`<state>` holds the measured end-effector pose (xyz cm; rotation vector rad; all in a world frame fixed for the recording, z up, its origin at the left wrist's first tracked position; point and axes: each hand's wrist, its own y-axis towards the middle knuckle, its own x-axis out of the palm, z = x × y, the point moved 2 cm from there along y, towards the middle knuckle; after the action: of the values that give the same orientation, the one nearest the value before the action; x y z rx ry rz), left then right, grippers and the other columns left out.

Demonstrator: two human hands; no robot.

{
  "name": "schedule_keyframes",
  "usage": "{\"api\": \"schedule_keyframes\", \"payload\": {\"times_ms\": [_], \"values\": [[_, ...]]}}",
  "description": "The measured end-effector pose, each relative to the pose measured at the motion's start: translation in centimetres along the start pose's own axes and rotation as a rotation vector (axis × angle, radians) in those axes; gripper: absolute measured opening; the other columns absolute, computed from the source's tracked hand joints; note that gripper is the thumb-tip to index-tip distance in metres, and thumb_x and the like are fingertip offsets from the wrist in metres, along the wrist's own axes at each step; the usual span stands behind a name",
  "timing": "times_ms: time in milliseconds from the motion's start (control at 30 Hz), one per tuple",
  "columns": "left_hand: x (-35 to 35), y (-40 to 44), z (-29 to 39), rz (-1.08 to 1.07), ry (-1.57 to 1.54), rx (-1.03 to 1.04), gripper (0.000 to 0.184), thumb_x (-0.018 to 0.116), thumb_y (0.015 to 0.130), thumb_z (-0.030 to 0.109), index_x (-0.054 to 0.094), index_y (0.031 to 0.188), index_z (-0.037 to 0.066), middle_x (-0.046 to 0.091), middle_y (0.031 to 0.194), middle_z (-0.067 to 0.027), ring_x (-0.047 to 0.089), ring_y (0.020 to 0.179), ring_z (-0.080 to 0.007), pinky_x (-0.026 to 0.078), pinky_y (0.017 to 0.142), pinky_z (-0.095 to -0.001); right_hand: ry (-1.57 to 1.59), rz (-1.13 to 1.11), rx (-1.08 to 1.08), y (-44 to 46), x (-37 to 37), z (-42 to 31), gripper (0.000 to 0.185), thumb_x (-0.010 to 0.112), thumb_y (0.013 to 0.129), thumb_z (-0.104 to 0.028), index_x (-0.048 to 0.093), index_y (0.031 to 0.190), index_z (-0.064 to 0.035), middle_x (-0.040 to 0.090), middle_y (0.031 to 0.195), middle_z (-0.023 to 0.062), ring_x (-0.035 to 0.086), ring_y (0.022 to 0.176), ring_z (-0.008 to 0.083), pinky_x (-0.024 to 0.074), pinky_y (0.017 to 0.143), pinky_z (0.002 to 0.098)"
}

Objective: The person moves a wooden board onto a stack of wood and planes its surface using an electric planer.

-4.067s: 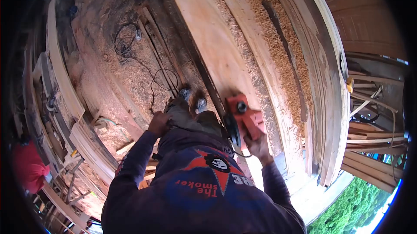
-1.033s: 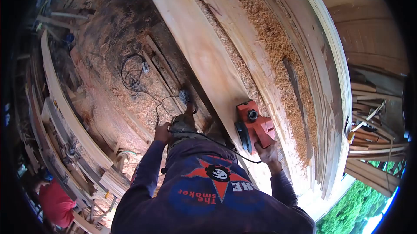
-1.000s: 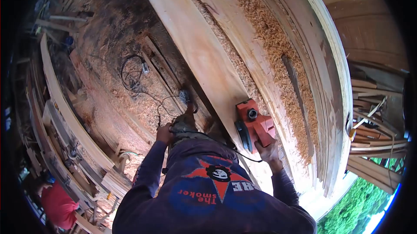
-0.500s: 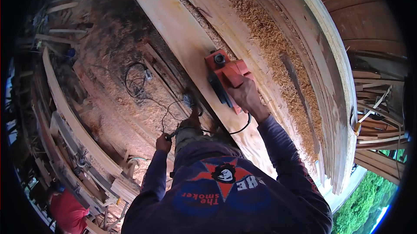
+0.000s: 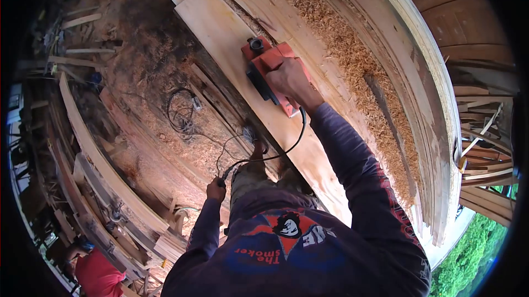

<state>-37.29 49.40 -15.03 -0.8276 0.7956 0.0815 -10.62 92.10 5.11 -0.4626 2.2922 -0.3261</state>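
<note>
A red electric planer (image 5: 269, 57) rests on a long pale board (image 5: 223, 32). My right hand (image 5: 292, 81) is wrapped round its handle, with the sleeve reaching in from below. From the back of the tool a black power cord (image 5: 292, 143) curves down and left. My left hand (image 5: 216, 189) grips this cord in a closed fist, low beside my leg. Under the planer the sole and blade are hidden.
Wood shavings (image 5: 341, 32) cover the boards on the right. A coiled cable (image 5: 183, 112) lies on the shaving-strewn floor at left. Curved planks (image 5: 104, 153) are stacked farther left. A person in a red shirt (image 5: 98, 275) is at the lower left.
My right hand and the planer have moved up and left along the board. The cord now stretches longer between planer and left hand, which stays closed on it.
</note>
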Motion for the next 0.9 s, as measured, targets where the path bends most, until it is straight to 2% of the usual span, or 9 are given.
{"api": "schedule_keyframes", "payload": {"times_ms": [233, 333, 400, 433, 467, 500, 600, 667, 900], "values": [[-1.5, 0.6, 0.3, 0.011, -0.014, -0.099, 0.011, 0.065, 0.080, 0.008, 0.069, 0.091, 0.009, 0.072, 0.084, -0.0176, 0.071, 0.085, -0.0354, 0.055, 0.078, -0.0442, 0.002, -0.032, -0.039, 6.3, 1.3, -3.3, 0.031, 0.054, 0.076, -0.016, 0.071, 0.090, 0.0055, 0.068, 0.088, 0.0313, 0.069, 0.084, 0.0425, 0.0535, 0.074, 0.0482], [-1.9, 0.6, 0.1, 0.024, -0.032, -0.142, 0.012, 0.065, 0.082, 0.011, 0.070, 0.093, 0.009, 0.072, 0.085, -0.0189, 0.070, 0.086, -0.0368, 0.054, 0.078, -0.0452, 0.067, 0.068, -0.112, 9.3, 1.6, -5.8, 0.036, 0.063, 0.072, -0.021, 0.068, 0.088, 0.0113, 0.069, 0.081, 0.0273, 0.070, 0.075, 0.0343, 0.0539, 0.066, 0.0438], [-2.0, 0.6, -0.2, 0.058, -0.043, -0.177, 0.014, 0.065, 0.083, 0.014, 0.069, 0.095, 0.008, 0.071, 0.086, -0.0205, 0.070, 0.086, -0.0388, 0.054, 0.078, -0.0465, 0.070, 0.019, -0.021, 12.5, 2.1, -7.2, 0.036, 0.062, 0.074, -0.021, 0.069, 0.090, 0.0099, 0.070, 0.081, 0.0255, 0.071, 0.075, 0.0323, 0.0543, 0.066, 0.0432], [-2.0, 0.5, -0.2, 0.068, -0.060, -0.192, 0.015, 0.066, 0.084, 0.015, 0.069, 0.096, 0.008, 0.071, 0.086, -0.0211, 0.069, 0.086, -0.0395, 0.054, 0.078, -0.0469, 0.093, 0.046, -0.100, 14.2, 2.6, -7.6, 0.032, 0.061, 0.076, -0.019, 0.071, 0.094, 0.0044, 0.069, 0.076, 0.0185, 0.069, 0.070, 0.0285, 0.0527, 0.061, 0.0423], [-2.0, 0.5, -0.2, 0.077, -0.079, -0.206, 0.016, 0.066, 0.084, 0.016, 0.069, 0.097, 0.008, 0.071, 0.086, -0.0217, 0.069, 0.085, -0.0402, 0.053, 0.077, -0.0473, 0.091, 0.036, -0.112, 15.9, 3.2, -8.0, 0.032, 0.061, 0.076, -0.019, 0.071, 0.094, 0.0044, 0.069, 0.076, 0.0185, 0.069, 0.070, 0.0285, 0.0527, 0.061, 0.0423], [-2.1, 0.4, 0.0, 0.100, -0.119, -0.215, 0.016, 0.066, 0.084, 0.015, 0.069, 0.098, 0.008, 0.071, 0.085, -0.0216, 0.069, 0.084, -0.0402, 0.053, 0.076, -0.0469, 0.347, 0.017, -0.173, 17.8, 3.8, -8.1, 0.030, 0.058, 0.081, -0.021, 0.071, 0.096, 0.0032, 0.069, 0.080, 0.0199, 0.070, 0.080, 0.0269, 0.0544, 0.067, 0.0413], [-3.4, 0.2, 2.7, 0.121, -0.296, -0.174, 0.017, 0.065, 0.084, 0.015, 0.068, 0.099, 0.007, 0.070, 0.083, -0.0211, 0.070, 0.083, -0.0393, 0.053, 0.074, -0.0460, 0.539, -0.045, -0.162, 19.0, 3.3, -13.0, 0.029, 0.062, 0.088, -0.026, 0.071, 0.090, 0.0015, 0.067, 0.073, 0.0146, 0.068, 0.074, 0.0204, 0.0558, 0.063, 0.0364], [-3.2, 1.1, 3.6, 0.119, -0.285, -0.190, 0.017, 0.064, 0.084, 0.013, 0.068, 0.100, 0.007, 0.070, 0.080, -0.0199, 0.070, 0.081, -0.0378, 0.053, 0.072, -0.0457, 0.270, -0.046, -0.070, 22.0, 3.8, -14.2, 0.023, 0.058, 0.076, -0.016, 0.072, 0.091, -0.0064, 0.064, 0.070, 0.0058, 0.060, 0.058, 0.0187, 0.0442, 0.049, 0.0345], [-4.8, 4.0, 7.4, 0.233, -0.344, -0.088, 0.021, 0.065, 0.087, 0.018, 0.067, 0.104, 0.005, 0.069, 0.079, -0.0224, 0.069, 0.078, -0.0408, 0.052, 0.067, -0.0483, 0.252, -0.009, -0.122, 34.6, 6.6, -15.7, 0.018, 0.065, 0.074, -0.016, 0.068, 0.072, 0.0017, 0.065, 0.067, 0.0086, 0.062, 0.059, 0.0177, 0.0467, 0.050, 0.0339]]}}
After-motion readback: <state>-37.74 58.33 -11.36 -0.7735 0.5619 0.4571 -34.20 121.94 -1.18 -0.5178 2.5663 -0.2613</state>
